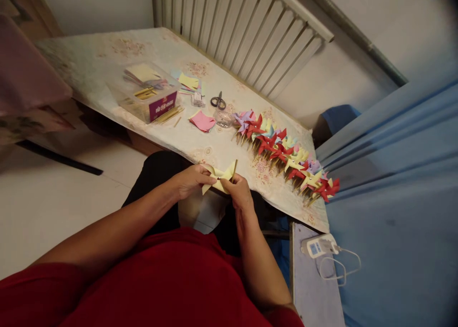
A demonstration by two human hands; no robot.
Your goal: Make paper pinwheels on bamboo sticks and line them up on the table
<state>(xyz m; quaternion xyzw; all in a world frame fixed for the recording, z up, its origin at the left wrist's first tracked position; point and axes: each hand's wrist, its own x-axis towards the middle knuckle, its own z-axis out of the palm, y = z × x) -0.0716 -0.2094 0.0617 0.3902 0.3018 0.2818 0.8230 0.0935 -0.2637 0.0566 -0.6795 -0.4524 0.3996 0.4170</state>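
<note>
A pale yellow paper pinwheel (229, 170) is held between my two hands, above my lap and just off the table's front edge. My left hand (193, 180) pinches its left side, thumb near the centre. On the other side my right hand (239, 191) grips it, with the thumb at the middle. A thin stick (235, 167) rises beside my right fingers; how it joins the paper is hidden. Finished-looking pinwheels (282, 152) in red, yellow, purple and blue lie in a long row on the table to the right.
The table (222, 143) has a floral cover. On it are a clear plastic box (136, 106) with sticks and paper, loose sticks (170, 115), pink paper sheets (202, 121), yellow sheets (188, 81), scissors (218, 101) and a small clear bag (223, 119). A white plugged device (319, 246) sits lower right.
</note>
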